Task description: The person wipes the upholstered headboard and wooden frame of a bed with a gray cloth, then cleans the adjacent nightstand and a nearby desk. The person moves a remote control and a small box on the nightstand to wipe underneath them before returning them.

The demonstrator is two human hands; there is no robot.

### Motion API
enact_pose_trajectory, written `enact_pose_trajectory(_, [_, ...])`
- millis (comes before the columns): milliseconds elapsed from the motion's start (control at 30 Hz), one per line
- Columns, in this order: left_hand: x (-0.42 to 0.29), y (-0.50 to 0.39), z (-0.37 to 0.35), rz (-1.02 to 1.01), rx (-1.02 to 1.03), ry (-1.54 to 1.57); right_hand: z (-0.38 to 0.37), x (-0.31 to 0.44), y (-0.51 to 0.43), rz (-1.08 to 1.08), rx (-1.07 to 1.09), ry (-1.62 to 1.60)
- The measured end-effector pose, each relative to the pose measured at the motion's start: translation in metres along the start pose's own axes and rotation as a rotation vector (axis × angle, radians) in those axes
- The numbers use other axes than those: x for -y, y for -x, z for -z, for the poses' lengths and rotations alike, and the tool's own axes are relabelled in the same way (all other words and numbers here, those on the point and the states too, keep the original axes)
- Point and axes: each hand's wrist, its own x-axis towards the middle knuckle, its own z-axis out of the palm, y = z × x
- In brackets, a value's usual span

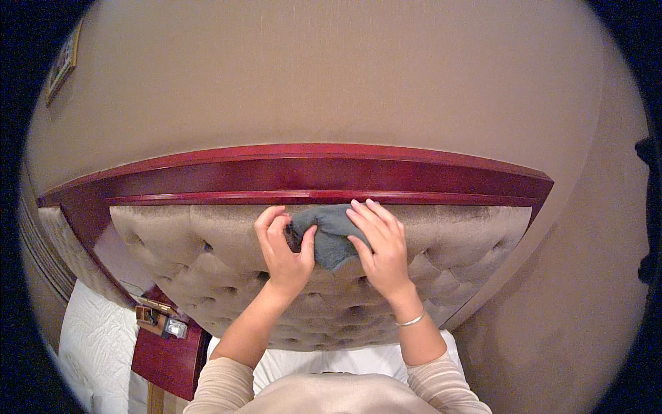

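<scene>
A grey-blue cloth (333, 243) is bunched against the top of a tufted, velvety beige headboard panel (232, 243), just below its red wooden frame (269, 173). My right hand (380, 243) grips the cloth's right side, its fingertips reaching the lower moulding of the frame. At the other end, my left hand (287, 253) has the cloth's left edge between its curled fingers and thumb. The thumb rests over the fabric, and part of that edge is in dark shadow. A silvery bangle (411, 318) circles my right wrist.
Below the headboard lies white bedding (331, 362). To the left, a red wooden nightstand (168, 357) holds a small box (150, 318) and a clear-wrapped item (176, 327). Another white-covered bed (98, 331) stands beyond it. A framed picture (63, 67) hangs on the beige wall (336, 72).
</scene>
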Motion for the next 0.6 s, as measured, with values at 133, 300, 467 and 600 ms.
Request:
enact_pose_trajectory(133, [-0.002,0.01,0.001,0.069,-0.041,0.011,0.012,-0.003,-0.002,-0.007,0.053,-0.095])
enact_pose_trajectory(300, [-0.023,0.024,0.011,0.061,0.064,-0.208,0.006,0.002,-0.005,-0.072,-0.034,-0.129])
enact_pose_trajectory(467, [-0.028,0.023,0.014,0.08,0.041,-0.111,0.001,0.006,-0.01,-0.122,-0.151,-0.096])
enact_pose_trajectory(600, [-0.02,0.014,0.021,0.122,0.006,-0.022,0.007,0.002,-0.016,-0.036,-0.194,-0.04])
